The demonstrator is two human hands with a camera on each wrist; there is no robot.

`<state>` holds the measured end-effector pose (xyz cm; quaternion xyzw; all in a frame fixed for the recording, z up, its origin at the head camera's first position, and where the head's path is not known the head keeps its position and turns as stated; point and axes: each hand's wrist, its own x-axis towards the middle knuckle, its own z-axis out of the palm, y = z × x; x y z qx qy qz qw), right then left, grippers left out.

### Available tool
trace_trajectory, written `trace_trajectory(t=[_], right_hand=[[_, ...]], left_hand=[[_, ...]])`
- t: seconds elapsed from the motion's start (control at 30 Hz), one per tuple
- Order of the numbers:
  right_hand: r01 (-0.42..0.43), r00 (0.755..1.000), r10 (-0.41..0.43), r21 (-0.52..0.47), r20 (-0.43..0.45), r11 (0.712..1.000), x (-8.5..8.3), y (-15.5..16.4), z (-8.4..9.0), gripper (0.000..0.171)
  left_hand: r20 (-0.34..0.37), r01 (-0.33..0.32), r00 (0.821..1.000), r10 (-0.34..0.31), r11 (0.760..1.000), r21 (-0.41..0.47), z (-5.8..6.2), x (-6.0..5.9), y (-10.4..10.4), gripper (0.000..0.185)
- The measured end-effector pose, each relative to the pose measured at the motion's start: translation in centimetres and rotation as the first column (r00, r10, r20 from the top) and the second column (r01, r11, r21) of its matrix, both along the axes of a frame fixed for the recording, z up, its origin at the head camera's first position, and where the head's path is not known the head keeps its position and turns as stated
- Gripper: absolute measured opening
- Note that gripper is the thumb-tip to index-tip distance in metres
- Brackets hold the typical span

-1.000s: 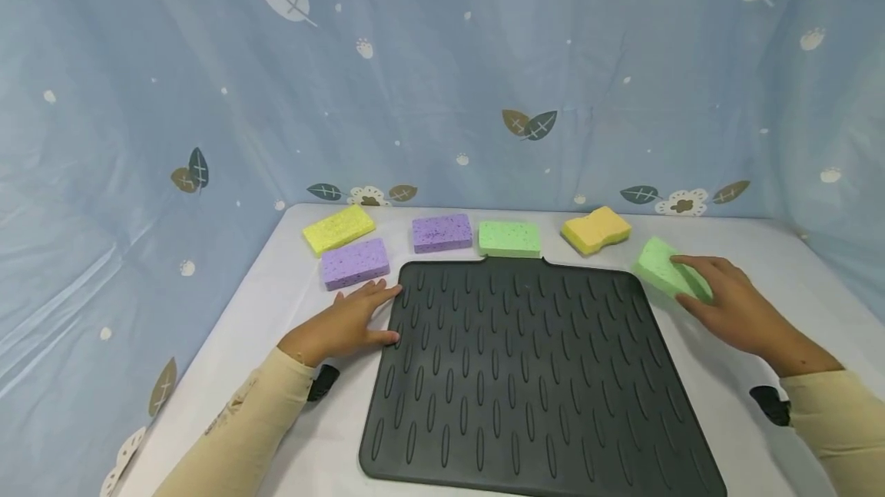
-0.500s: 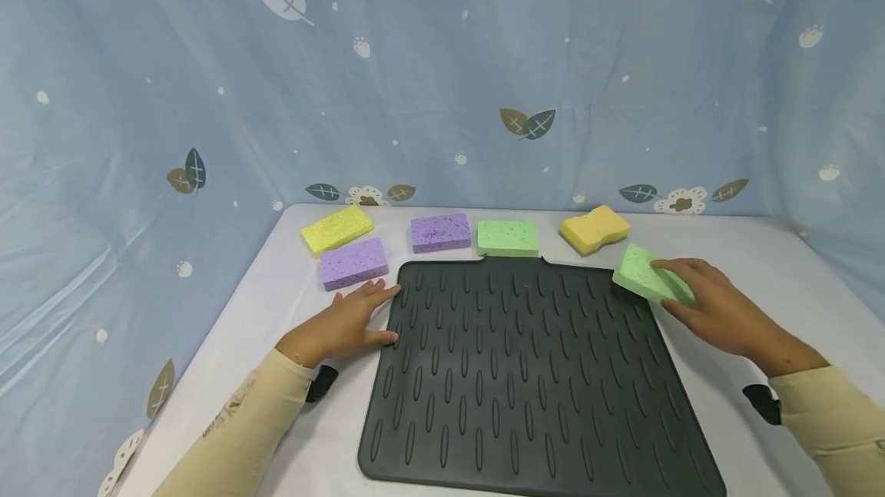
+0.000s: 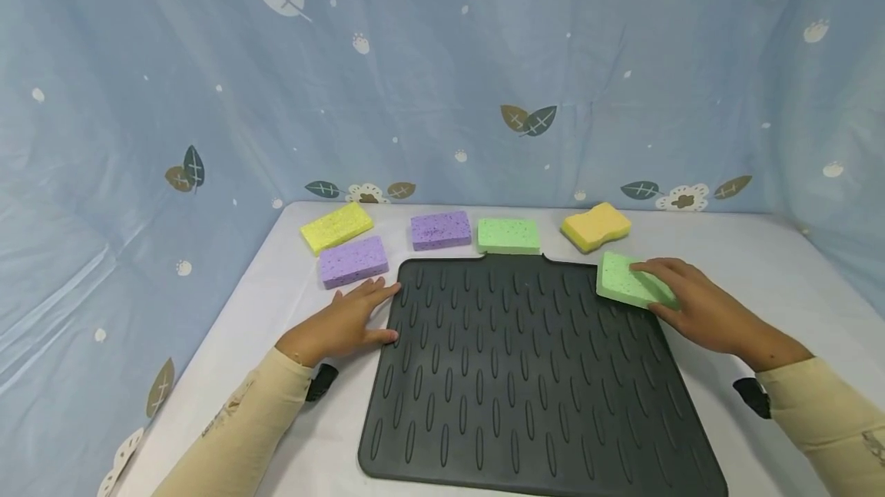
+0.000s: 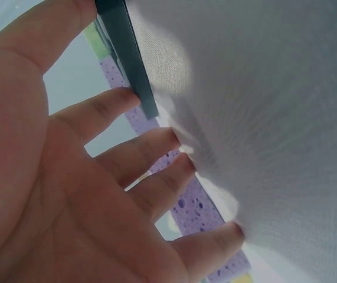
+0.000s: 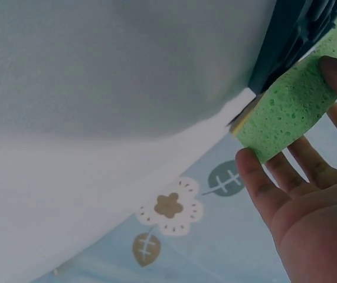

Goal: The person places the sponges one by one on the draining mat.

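A light green sponge [image 3: 628, 282] is pinched between the thumb and fingers of my right hand [image 3: 712, 313], over the far right corner of a black ridged mat [image 3: 512, 374]. In the right wrist view the sponge [image 5: 289, 112] shows its pitted side, with the mat's edge [image 5: 277, 44] behind it. My left hand [image 3: 342, 320] rests at the mat's left edge, fingers spread, with thumb and index fingertip touching that edge. In the left wrist view the left hand [image 4: 97, 171] has its fingers extended, and a purple sponge [image 4: 198, 206] shows behind them.
Along the table's far side lie a yellow sponge [image 3: 337, 227], a purple sponge [image 3: 354, 262], another purple sponge [image 3: 441, 230], a green sponge [image 3: 508, 236] and a yellow-orange scrub sponge [image 3: 596, 227]. A blue leaf-patterned curtain [image 3: 429, 74] hangs behind the white table [image 3: 767, 274].
My right hand has moved left with the green sponge, from the table beside the mat to over its far right corner. The left hand has stayed at the mat's left edge.
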<state>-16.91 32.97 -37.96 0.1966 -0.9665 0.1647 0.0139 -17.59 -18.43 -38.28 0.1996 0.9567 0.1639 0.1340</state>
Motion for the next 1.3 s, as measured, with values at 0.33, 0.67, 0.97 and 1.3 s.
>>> trace_trajectory(t=[0.33, 0.67, 0.97, 1.3], right_hand=[[-0.073, 0.997, 0.074, 0.022, -0.018, 0.997, -0.3, -1.0, 0.3, 0.064], [-0.114, 0.994, 0.114, 0.001, 0.003, 0.994, -0.5, -1.8, 0.6, 0.063], [-0.12, 0.992, 0.12, -0.002, 0.035, 0.993, -0.8, -2.7, 0.4, 0.062], [-0.159, 0.987, 0.16, -0.011, 0.02, 0.987, -1.1, -3.3, 0.3, 0.063]], left_hand=[[0.003, 0.001, 1.0, -0.001, 1.0, -0.002, 0.0, -0.1, 0.0, 0.082], [0.0, 0.002, 1.0, -0.002, 1.0, 0.002, 0.0, 0.0, -0.1, 0.081], [-0.003, -0.003, 1.0, 0.003, 1.0, 0.0, -0.3, 0.0, -0.1, 0.082], [0.01, 0.001, 1.0, -0.001, 1.0, 0.01, -0.2, -0.1, -0.1, 0.082]])
